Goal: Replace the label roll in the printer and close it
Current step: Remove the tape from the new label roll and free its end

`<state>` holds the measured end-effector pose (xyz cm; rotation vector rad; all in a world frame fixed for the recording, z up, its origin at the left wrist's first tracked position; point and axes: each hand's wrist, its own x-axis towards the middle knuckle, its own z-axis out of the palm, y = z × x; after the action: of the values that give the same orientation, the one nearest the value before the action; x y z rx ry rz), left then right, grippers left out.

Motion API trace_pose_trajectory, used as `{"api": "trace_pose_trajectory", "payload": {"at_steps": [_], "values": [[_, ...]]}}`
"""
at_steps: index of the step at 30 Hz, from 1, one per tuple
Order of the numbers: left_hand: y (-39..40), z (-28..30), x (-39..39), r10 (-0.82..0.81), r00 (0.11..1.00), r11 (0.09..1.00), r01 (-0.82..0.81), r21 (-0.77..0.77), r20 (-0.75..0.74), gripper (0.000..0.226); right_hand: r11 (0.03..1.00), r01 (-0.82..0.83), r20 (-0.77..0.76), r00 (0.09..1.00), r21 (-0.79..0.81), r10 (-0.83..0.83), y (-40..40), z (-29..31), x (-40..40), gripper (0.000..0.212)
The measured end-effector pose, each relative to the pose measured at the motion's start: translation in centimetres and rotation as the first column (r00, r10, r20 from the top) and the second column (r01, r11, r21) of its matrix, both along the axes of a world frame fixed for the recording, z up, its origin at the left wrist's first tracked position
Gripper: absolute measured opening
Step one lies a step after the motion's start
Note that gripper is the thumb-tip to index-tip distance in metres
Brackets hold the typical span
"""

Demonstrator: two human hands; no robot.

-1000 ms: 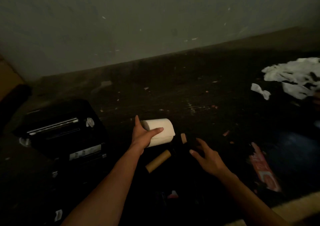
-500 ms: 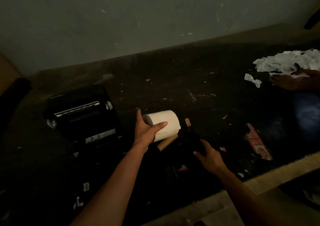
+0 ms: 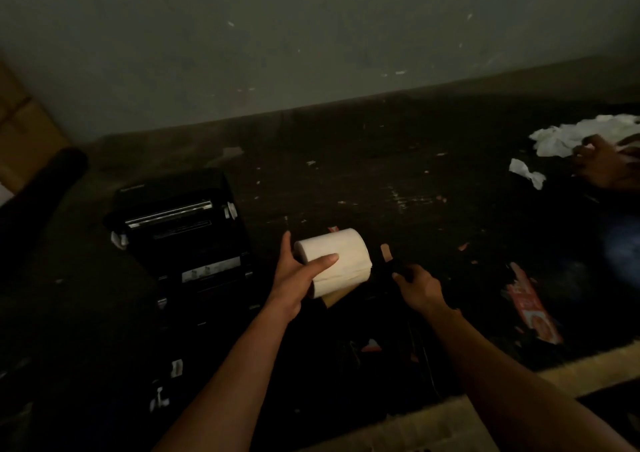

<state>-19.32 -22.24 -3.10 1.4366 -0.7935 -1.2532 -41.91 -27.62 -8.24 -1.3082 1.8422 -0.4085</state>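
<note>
Right hand (image 3: 420,287) curled inward | label roll (image 3: 337,261) under left fingers (image 3: 320,263)

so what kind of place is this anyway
Probably a back room or packing area, though it is dim. A black label printer sits on a dark, scrap-littered worktop against a bare wall, with cardboard boxes at the left and a heap of torn white paper.

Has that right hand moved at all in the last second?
Yes. The right hand reached forward toward the dark thing lying beside the label roll, closing in on the orange scrap on the table.
</note>
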Motion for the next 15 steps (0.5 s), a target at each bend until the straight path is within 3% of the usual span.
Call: {"api": "trace_pose_trajectory", "payload": {"at_steps": [4, 10, 15], "values": [[-0.9, -0.1, -0.3, 0.051, 0.998, 0.999, -0.051, -0.002, -0.040, 0.150, 0.996, -0.085, -0.029, 0.996, -0.012, 0.085, -0.8, -0.7, 0.4, 0.037], [-2.2, -0.2, -0.9, 0.090, 0.983, 0.996, -0.087, 0.031, -0.162, 0.137, 0.999, 0.033, 0.114, 0.993, -0.040, -0.028, -1.1, -0.9, -0.5, 0.039], [-3.5, 0.2, -0.8, 0.097, 0.974, 0.995, -0.089, 0.052, -0.204, 0.123, 0.928, 0.085, 0.091, 0.994, -0.362, -0.056, -2.3, 2.4, -2.6, 0.039]]}}
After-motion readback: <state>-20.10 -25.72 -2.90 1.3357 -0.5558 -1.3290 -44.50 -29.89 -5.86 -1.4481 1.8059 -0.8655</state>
